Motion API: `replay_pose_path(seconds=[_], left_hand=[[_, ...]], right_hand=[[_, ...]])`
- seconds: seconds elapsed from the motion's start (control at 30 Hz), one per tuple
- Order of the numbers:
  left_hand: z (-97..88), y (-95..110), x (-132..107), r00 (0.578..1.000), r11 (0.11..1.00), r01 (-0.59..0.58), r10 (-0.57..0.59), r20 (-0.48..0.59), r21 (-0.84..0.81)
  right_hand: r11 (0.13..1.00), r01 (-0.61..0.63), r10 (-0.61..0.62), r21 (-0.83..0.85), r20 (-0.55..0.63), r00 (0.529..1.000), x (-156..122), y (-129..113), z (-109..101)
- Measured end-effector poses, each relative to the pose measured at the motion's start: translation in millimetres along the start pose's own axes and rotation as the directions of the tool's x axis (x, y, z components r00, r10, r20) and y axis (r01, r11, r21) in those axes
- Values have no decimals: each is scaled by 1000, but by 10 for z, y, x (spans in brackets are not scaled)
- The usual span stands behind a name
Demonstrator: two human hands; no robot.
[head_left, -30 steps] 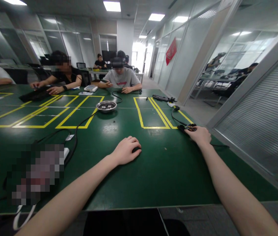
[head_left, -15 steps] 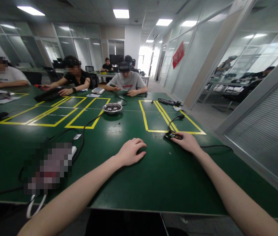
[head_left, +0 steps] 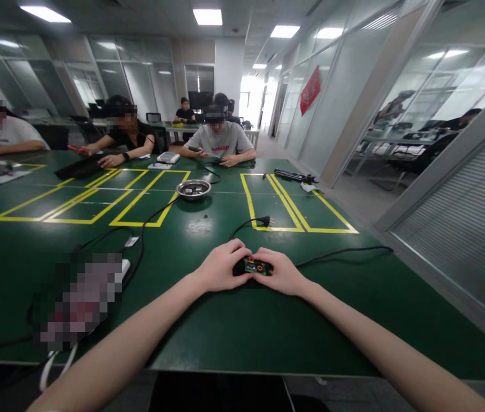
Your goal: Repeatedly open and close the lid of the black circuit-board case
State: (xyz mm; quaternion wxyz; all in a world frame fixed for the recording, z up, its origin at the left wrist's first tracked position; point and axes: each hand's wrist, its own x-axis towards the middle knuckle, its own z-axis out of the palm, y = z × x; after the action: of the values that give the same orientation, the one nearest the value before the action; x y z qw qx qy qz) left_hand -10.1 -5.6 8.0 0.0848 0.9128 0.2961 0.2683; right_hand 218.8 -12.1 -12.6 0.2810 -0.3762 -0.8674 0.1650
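Table (head_left: 225, 337): green top, near edge bare.
Blurred-out block (head_left: 81, 306): near left, contents not legible; white cable (head_left: 45, 372) looping below its near end.
Left hand (head_left: 223, 268): part closed about the left end of the case, thumb on the near side, fingers on the far side.
Right hand (head_left: 284, 272): part closed about the right end in like manner, its thumb tip close to the left one.
Case (head_left: 239, 268): black, held between both hands at or just above the tabletop, before the person; whether it touches the table cannot be told. Board (head_left: 254, 267): green, exposed in the case, with a copper-coloured ring.
Cord (head_left: 345, 253): black, running right from beside the right hand.
Plug (head_left: 264, 220): black, beyond the hands, pins to the right.
Tape (head_left: 248, 200): yellow outlines.
Bowl (head_left: 193, 197): metal, small shiny pieces inside.
Tripod (head_left: 291, 175): black, lying folded, far right.
Co-worker (head_left: 220, 137): grey shirt, seated opposite.
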Motion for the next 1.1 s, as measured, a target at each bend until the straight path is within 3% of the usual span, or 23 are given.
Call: replay_pose_path(seconds=[0.33,0.63,1.1], left_hand=[[-80,-92,-13,994,996,20,-10,110,-88],[-99,-64,-27,993,994,46,-35,114,-103],[-119,-123,-66,980,999,44,-46,192,18]], right_hand=[[995,37,-33,91,-40,999,4,-11,-25],[992,70,-60,105,-88,994,-34,-12,-56],[997,22,-16,76,-86,996,-46,143,-163]])
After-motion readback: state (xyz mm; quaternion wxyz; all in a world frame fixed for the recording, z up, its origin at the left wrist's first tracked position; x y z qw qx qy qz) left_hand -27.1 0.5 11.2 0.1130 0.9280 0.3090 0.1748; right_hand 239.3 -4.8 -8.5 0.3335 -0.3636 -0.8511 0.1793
